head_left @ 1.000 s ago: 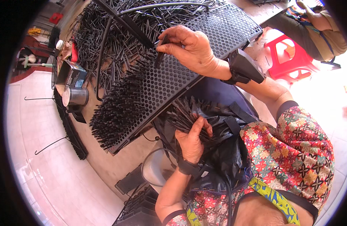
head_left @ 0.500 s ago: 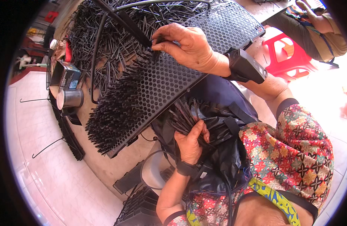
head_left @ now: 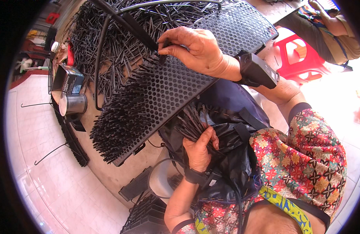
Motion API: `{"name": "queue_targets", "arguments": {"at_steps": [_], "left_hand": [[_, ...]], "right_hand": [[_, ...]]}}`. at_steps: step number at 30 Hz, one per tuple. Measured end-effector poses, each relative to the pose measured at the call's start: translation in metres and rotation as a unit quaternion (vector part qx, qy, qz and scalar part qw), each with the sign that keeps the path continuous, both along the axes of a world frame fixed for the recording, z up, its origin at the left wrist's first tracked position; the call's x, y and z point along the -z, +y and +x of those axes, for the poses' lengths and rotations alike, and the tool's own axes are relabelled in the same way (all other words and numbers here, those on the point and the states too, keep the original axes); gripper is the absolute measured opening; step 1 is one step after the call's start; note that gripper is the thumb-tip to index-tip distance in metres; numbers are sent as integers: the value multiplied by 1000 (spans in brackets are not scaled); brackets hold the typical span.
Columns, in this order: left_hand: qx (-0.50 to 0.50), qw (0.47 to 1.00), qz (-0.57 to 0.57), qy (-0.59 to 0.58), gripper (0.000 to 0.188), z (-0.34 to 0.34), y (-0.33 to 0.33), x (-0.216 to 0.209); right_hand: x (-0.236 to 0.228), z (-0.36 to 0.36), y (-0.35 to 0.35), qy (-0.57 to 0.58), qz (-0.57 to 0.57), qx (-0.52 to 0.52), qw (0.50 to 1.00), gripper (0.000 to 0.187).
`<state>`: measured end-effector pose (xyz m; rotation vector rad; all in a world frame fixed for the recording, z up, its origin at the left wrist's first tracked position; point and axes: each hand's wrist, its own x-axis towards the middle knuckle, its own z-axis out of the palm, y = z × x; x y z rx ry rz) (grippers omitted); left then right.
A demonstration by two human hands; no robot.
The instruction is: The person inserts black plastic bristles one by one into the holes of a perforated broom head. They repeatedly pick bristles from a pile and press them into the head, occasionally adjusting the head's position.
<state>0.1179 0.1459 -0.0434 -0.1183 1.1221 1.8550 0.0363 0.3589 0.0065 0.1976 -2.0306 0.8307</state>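
Observation:
A long black perforated plate (head_left: 182, 78) lies slantwise before me. Its left end carries a dense field of upright black bristles (head_left: 121, 121); the holes toward the right end are bare. My right hand (head_left: 199, 52) is closed in a pinch on a small dark bristle tuft (head_left: 163, 58), at the plate's far edge beside the bristle field. Below the near edge of the plate, my left hand (head_left: 199, 152) grips a bundle of thin black bristle strips (head_left: 191, 123) that fan out from its fingers over a dark covering on my lap.
Behind the plate spreads a big heap of loose black strips (head_left: 86, 46), with a dark metal frame (head_left: 104, 50) across it. A metal cup (head_left: 75, 104) and a box (head_left: 72, 80) stand left. A pale bucket (head_left: 158, 181) is below. Another person sits beyond a red stool (head_left: 283, 50).
The plate has shifted very slightly in view. Both hands stay almost in place; the right one still pinches the tuft and the left one still grips the bundle.

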Motion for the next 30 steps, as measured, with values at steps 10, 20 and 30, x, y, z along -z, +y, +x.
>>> {"name": "queue_targets", "arguments": {"at_steps": [10,20,30], "left_hand": [[4,1000,9,-13,14,-3,-2,2],[5,1000,3,-10,14,-1,-1,2],[7,1000,5,-9,12,-2,-3,4]], "right_hand": [[0,-6,-3,-53,-52,-47,996,22],[2,-8,-2,-42,30,-52,997,19],[6,-9,-9,-96,-175,-125,972,17]]}}
